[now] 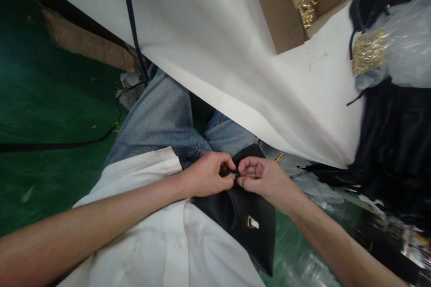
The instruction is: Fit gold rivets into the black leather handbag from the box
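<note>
A black handbag (pixel 264 244) with a gold clasp (pixel 252 223) lies tilted across my lap. At its upper part, my left hand (pixel 212 174) is closed, thumb and fingers pinching a thin black strip (pixel 230 172) of the bag. My right hand (pixel 264 178) meets it there with curled fingers, thumb and fingertips at the other end of the strip. The two hands' fingertips nearly touch, and they hide most of the strip. Just beyond the right hand, a small gold metal piece (pixel 279 157) sticks out near the bag's edge.
A white-covered table (pixel 208 54) slants in front of my knees. On it stands a cardboard box (pixel 279 13) of gold hardware. To the right are a plastic bag (pixel 409 40), more gold pieces (pixel 370 51) and black material (pixel 393 143). A black strap (pixel 129 13) hangs over the table edge at left.
</note>
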A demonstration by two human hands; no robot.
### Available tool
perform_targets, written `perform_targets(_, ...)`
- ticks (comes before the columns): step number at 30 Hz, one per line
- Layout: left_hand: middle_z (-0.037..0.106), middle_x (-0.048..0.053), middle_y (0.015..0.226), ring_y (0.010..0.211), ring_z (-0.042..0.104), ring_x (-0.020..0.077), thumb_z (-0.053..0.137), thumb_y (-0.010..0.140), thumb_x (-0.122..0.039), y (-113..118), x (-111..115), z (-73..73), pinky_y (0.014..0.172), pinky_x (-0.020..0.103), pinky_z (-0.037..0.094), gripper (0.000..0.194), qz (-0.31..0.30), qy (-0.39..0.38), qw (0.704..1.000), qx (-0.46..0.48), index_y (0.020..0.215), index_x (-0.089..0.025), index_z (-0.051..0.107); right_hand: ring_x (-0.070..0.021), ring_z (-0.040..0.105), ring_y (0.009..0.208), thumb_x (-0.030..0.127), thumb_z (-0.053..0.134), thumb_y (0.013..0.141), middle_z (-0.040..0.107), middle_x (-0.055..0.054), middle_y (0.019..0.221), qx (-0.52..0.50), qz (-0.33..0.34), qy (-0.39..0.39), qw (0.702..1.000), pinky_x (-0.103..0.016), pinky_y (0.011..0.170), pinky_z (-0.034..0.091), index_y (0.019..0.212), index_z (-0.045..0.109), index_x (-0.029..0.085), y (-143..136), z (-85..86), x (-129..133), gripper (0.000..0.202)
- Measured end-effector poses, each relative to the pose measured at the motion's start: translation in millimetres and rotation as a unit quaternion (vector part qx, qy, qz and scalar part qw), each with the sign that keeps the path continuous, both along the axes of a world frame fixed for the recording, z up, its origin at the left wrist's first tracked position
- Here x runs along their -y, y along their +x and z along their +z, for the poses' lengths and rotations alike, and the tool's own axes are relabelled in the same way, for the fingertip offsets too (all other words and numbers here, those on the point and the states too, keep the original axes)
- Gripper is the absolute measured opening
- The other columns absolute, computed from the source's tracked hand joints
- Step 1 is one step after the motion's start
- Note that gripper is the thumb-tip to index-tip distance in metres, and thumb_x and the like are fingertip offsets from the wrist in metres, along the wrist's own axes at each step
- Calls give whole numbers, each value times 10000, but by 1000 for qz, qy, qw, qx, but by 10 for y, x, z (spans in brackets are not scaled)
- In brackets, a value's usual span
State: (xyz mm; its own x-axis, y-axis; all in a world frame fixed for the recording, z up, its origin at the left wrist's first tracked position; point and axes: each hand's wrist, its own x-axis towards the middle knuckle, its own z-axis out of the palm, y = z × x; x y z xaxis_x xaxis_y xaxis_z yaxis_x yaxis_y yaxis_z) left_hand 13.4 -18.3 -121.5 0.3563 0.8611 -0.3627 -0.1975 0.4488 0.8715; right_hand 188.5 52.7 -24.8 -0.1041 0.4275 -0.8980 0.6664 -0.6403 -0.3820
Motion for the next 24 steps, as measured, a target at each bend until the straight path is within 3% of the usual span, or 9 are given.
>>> perform_targets(16, 661, -34, 689, 617, 572, 108, 743, 802, -223, -51, -2, -28, 583, 223, 407, 158, -25, -47, 994, 93, 938, -143, 736, -80, 477, 583, 212, 854, 624, 598, 51, 711, -3, 15, -7, 1000, -235, 568, 307, 843, 674, 187, -45, 35, -26, 285)
perform_targets(24, 707, -18, 763, 694, 606, 146, 755, 740, -174, 6, -16, 38, 617, 248, 411, 172, -1, -13, 1000, -2, 911, -176, 732, -85, 481, 581, 209, 850, 642, 636, 42, 705, -10, 5, 9, 1000, -235, 556, 331, 850, 684, 196, -4, 35, 2, 266)
